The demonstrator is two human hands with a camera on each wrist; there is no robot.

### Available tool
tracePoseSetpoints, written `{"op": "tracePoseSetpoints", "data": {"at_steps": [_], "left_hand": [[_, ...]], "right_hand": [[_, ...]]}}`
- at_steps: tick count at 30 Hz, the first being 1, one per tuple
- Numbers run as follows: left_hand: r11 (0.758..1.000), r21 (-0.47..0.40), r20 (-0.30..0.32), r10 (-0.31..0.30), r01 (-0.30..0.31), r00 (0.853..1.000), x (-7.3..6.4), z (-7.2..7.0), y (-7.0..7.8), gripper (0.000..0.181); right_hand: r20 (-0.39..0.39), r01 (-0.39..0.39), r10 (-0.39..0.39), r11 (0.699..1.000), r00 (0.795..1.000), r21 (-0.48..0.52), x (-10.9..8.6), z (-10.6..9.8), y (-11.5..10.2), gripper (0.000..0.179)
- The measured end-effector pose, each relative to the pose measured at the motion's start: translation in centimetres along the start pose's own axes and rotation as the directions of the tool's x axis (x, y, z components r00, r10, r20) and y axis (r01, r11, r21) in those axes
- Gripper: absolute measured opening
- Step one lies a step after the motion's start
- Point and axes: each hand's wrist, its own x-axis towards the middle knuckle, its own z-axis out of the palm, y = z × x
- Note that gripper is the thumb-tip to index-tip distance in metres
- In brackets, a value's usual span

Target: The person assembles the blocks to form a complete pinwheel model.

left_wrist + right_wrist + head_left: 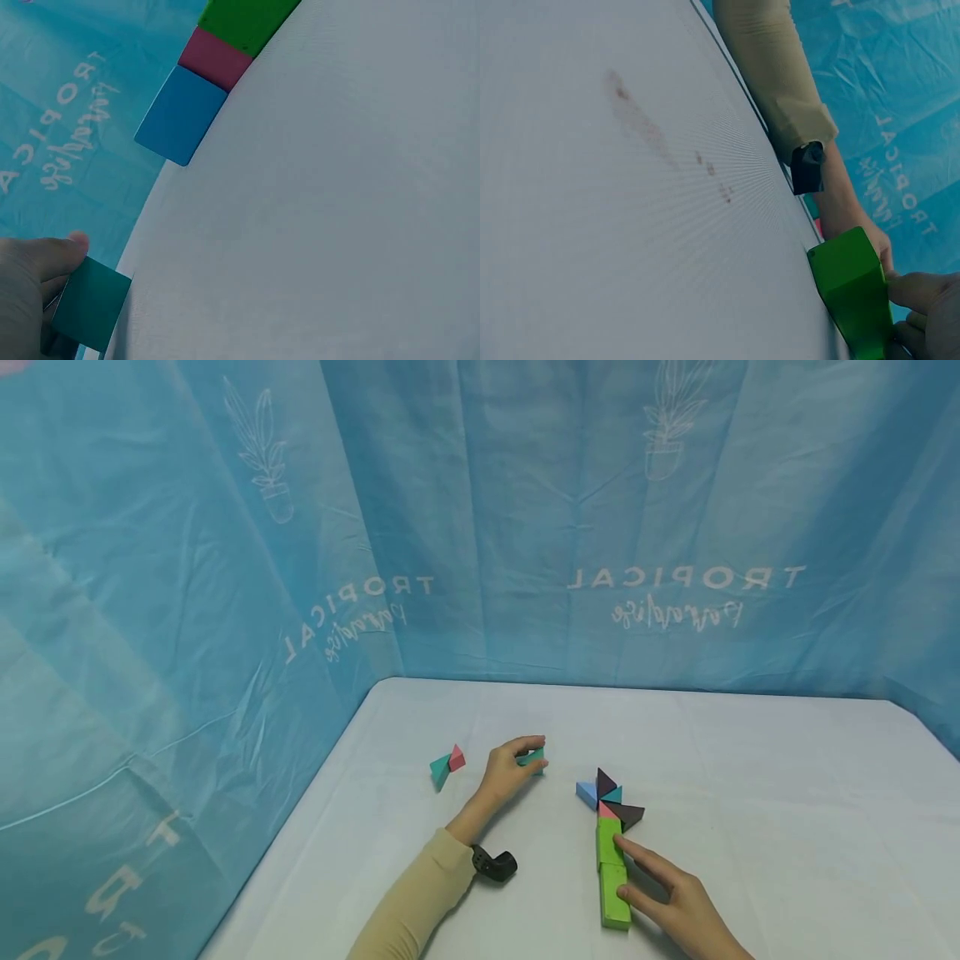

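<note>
My left hand (501,777) pinches a teal triangular block (536,760) between thumb and fingers, left of the block row; the left wrist view shows one square face of this teal block (93,304). Two green blocks (615,895) lie end to end in a line. Fingertips of my right hand (682,903) touch their right side, thumb on the nearer block and a finger on the farther one. Past them a pink triangular block (606,811) meets the green end, beside a dark triangular block (628,813). Beyond sit a blue triangle (587,793), another dark triangle (604,783) and a small teal triangle (614,795).
At the left of the white table (787,793) a teal triangular block (440,772) and a pink block (457,759) lie touching. A black wrist device (495,865) sticks out from the left sleeve. Blue printed cloth (510,527) hangs behind and at the sides.
</note>
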Motion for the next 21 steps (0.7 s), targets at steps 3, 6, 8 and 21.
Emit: {"op": "tracePoseSetpoints", "data": {"at_steps": [3,6,8,21], "left_hand": [[1.000,-0.002,-0.026,0.017,-0.017,0.999,0.00,0.12,-0.10,0.032],[0.999,0.004,-0.072,0.033,-0.033,0.997,0.01,0.09,-0.24,0.026],[1.000,0.012,-0.100,0.029,-0.028,0.995,-0.01,0.02,-0.38,0.024],[0.997,0.074,-0.033,0.004,-0.001,0.999,-0.13,-0.02,-0.65,0.035]], "right_hand": [[-0.004,0.004,-0.004,1.000,1.000,-0.001,0.01,0.00,0.00,0.058],[-0.004,0.004,-0.004,1.000,1.000,0.002,0.00,-0.04,0.01,0.058],[-0.004,0.007,-0.007,1.000,1.000,-0.001,0.01,-0.03,0.01,0.058],[-0.013,0.019,-0.019,0.999,1.000,-0.026,0.02,0.06,0.08,0.058]]}}
